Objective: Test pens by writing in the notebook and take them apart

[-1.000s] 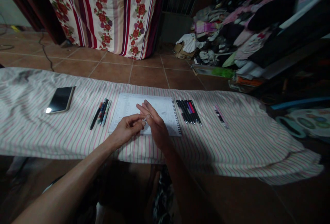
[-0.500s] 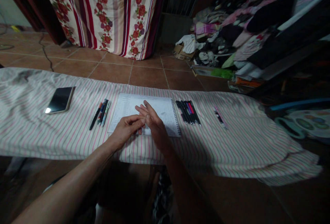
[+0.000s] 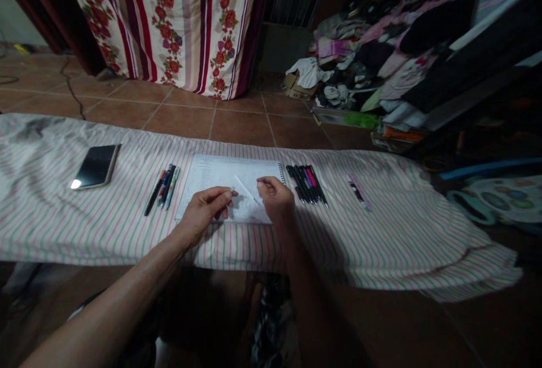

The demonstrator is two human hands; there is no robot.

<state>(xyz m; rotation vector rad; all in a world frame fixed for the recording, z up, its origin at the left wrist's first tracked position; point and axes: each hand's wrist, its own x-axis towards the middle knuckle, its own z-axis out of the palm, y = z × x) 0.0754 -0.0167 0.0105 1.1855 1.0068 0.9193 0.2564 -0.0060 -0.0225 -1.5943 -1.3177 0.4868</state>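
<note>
My left hand (image 3: pixel 207 207) is over the left part of an open spiral notebook (image 3: pixel 215 167), thumb and fingertips pinched together. A tiny pale bit shows at those fingertips, too small to name. My right hand (image 3: pixel 277 198) is over the notebook's right side, its fingers curled in and closed; what they hold, if anything, is hidden. Between the hands, a thin white stick (image 3: pixel 245 187) slants across the page, its lower end close to my right hand. Whether it lies on the paper or is held, I cannot tell.
Several pens (image 3: pixel 162 189) lie left of the notebook, with a tablet or phone (image 3: pixel 96 166) farther left. Right of it lies a row of dark pens (image 3: pixel 307 184), then a pink-and-black pen (image 3: pixel 359 192). A striped cloth (image 3: pixel 393 232) covers the surface. Piled clothes (image 3: pixel 359 57) stand beyond.
My hands were together over the notebook and are now apart, the right one having moved right and curled its fingers. The thin white stick now shows between them.
</note>
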